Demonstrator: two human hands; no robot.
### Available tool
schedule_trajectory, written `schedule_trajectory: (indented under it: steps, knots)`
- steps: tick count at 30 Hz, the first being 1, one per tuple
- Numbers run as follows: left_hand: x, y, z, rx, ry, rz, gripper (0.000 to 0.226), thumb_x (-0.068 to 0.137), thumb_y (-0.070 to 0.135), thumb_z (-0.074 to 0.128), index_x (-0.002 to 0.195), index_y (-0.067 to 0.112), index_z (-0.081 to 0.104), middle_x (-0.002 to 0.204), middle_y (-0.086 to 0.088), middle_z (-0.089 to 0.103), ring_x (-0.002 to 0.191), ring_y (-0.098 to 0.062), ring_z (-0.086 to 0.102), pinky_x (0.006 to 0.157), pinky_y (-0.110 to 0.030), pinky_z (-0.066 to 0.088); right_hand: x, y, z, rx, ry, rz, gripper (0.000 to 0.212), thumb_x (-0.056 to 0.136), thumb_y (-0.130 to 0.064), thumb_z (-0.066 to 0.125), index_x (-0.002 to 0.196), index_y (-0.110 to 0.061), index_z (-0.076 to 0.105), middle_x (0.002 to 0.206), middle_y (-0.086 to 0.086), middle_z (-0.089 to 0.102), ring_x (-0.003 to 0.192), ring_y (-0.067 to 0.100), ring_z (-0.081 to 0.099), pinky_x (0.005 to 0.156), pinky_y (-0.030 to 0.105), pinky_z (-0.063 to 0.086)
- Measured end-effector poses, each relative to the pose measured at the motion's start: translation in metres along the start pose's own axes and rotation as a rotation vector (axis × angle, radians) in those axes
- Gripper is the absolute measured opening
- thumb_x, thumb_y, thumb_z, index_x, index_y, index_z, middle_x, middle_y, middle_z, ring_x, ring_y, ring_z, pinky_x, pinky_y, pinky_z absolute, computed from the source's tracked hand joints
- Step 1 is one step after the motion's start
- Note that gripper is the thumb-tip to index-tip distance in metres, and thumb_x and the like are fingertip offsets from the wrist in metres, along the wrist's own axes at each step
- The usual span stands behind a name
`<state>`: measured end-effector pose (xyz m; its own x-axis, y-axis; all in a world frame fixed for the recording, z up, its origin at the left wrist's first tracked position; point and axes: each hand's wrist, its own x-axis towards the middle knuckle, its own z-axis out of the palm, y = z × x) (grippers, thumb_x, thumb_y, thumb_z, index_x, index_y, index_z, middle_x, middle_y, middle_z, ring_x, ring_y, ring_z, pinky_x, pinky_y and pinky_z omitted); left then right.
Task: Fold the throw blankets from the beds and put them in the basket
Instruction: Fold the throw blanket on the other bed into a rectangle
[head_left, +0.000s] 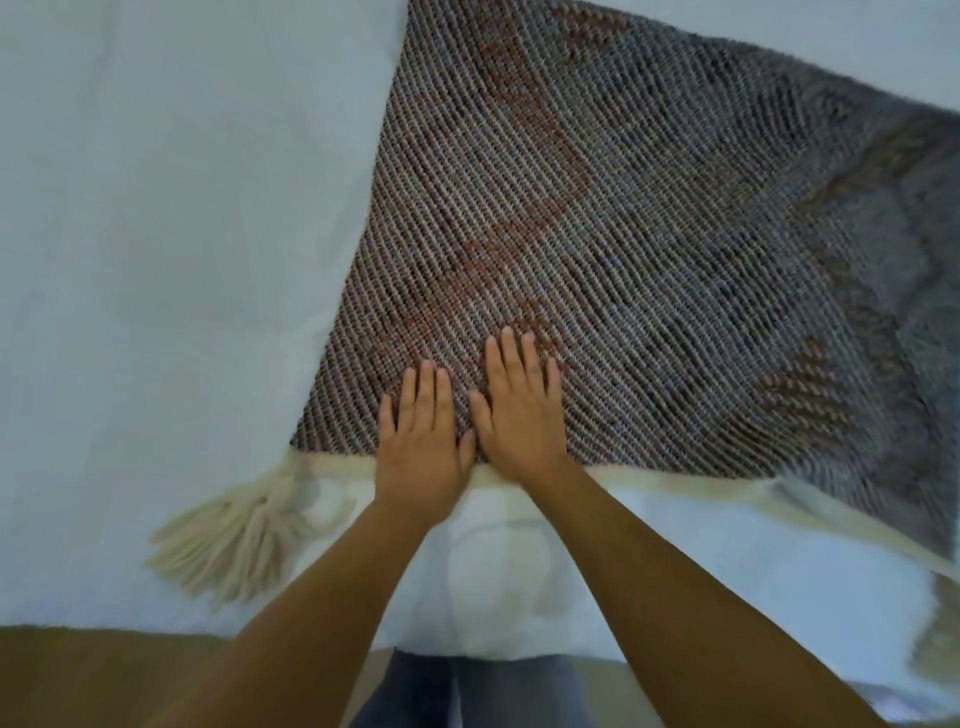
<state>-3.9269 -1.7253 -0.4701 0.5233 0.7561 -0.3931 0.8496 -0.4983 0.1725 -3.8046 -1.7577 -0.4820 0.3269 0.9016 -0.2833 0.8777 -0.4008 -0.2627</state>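
Note:
A woven grey and rust throw blanket (649, 234) lies spread flat on a white bed (156, 260). It has a cream border along its near edge and a cream tassel (228, 535) at its near left corner. My left hand (421, 441) lies flat on the blanket beside the cream edge, fingers straight. My right hand (519, 405) presses flat next to it, touching it at the thumbs. Both palms face down. No basket is in view.
The white bedsheet stretches to the left and far side of the blanket. The bed's near edge runs along the bottom, with a brown floor (78, 675) at lower left and my grey trousers (467, 691) below.

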Motion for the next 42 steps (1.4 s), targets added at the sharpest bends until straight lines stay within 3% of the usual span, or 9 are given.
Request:
schedule_trajectory:
  steps: [10,18,21,25,28,33,36,38,42]
  knots:
    - [-0.008,0.043,0.011,-0.015,0.027,-0.086,0.074,0.094,0.05,0.024,0.147,0.006,-0.003,0.156,-0.015,-0.003,0.144,-0.03,-0.005,0.113,-0.052,0.0,-0.033,0.092,-0.017,-0.106,-0.048,0.085,0.062,0.097,-0.047,0.02,0.149,-0.021,-0.002,0.158,0.005,-0.005,0.145,0.022,-0.009,0.114,0.043,-0.01]
    - [-0.012,0.199,0.043,0.027,-0.033,0.353,0.073,0.092,0.052,0.034,0.148,0.015,0.005,0.157,-0.009,0.003,0.145,-0.026,0.0,0.113,-0.051,0.0,-0.103,0.197,-0.068,0.06,-0.013,-0.031,0.065,0.088,-0.025,0.047,0.146,-0.01,0.024,0.154,0.014,0.022,0.144,0.029,0.012,0.116,0.041,0.001]
    - [-0.016,0.253,0.056,0.081,-0.086,0.436,0.075,0.091,0.048,0.039,0.148,0.018,0.001,0.157,-0.008,0.001,0.145,-0.025,-0.002,0.113,-0.051,-0.001,-0.142,0.246,-0.077,0.138,0.09,0.061,0.066,0.078,-0.016,0.058,0.139,-0.001,0.038,0.144,0.023,0.037,0.136,0.039,0.03,0.114,0.051,0.021]
    - [-0.015,0.285,0.058,0.169,-0.1,0.347,0.075,0.094,0.042,0.036,0.143,0.021,-0.017,0.157,-0.007,-0.01,0.144,-0.025,-0.009,0.113,-0.05,-0.004,-0.166,0.291,-0.071,0.132,0.025,0.07,0.057,0.076,-0.011,0.065,0.128,0.005,0.049,0.132,0.026,0.051,0.121,0.039,0.05,0.103,0.048,0.041]
    - [-0.014,0.284,0.053,0.196,-0.142,0.353,0.07,0.096,0.039,0.033,0.145,0.021,-0.014,0.157,-0.005,-0.012,0.144,-0.024,-0.011,0.113,-0.048,-0.005,-0.157,0.306,-0.068,0.033,0.089,-0.008,0.043,0.067,-0.003,0.073,0.109,0.004,0.064,0.106,0.022,0.066,0.092,0.035,0.065,0.077,0.04,0.056]
    - [-0.023,0.28,0.046,0.182,-0.133,0.422,0.064,0.097,0.033,0.032,0.146,0.019,-0.006,0.157,-0.005,-0.005,0.144,-0.025,-0.007,0.113,-0.046,-0.006,-0.152,0.325,-0.076,0.045,0.204,-0.107,0.01,0.062,-0.006,0.072,0.07,-0.003,0.066,0.067,0.012,0.061,0.058,0.028,0.061,0.04,0.025,0.044]
    - [-0.033,0.279,0.054,0.245,-0.159,0.426,0.062,0.097,0.032,0.029,0.143,0.021,-0.011,0.157,-0.004,-0.006,0.144,-0.024,-0.007,0.113,-0.046,-0.008,-0.172,0.337,-0.067,0.039,0.006,-0.055,0.029,0.082,-0.015,0.053,0.108,-0.006,0.064,0.095,0.014,0.063,0.086,0.03,0.061,0.059,0.034,0.05]
    - [-0.037,0.284,0.061,0.29,-0.201,0.337,0.064,0.097,0.033,0.027,0.144,0.021,-0.015,0.157,-0.003,-0.012,0.144,-0.024,-0.012,0.113,-0.048,-0.009,-0.177,0.341,-0.059,0.065,-0.251,-0.009,0.047,0.091,-0.022,0.045,0.137,-0.012,0.04,0.122,0.012,0.052,0.108,0.03,0.049,0.081,0.037,0.044]
    - [-0.03,0.318,0.061,0.19,-0.193,0.261,0.079,0.091,0.034,0.041,0.144,0.021,-0.016,0.156,-0.008,-0.013,0.143,-0.028,-0.011,0.113,-0.052,-0.004,-0.171,0.345,-0.069,0.359,-0.106,0.065,0.044,0.086,-0.033,0.055,0.124,-0.01,0.051,0.114,0.01,0.055,0.107,0.027,0.049,0.082,0.035,0.044]
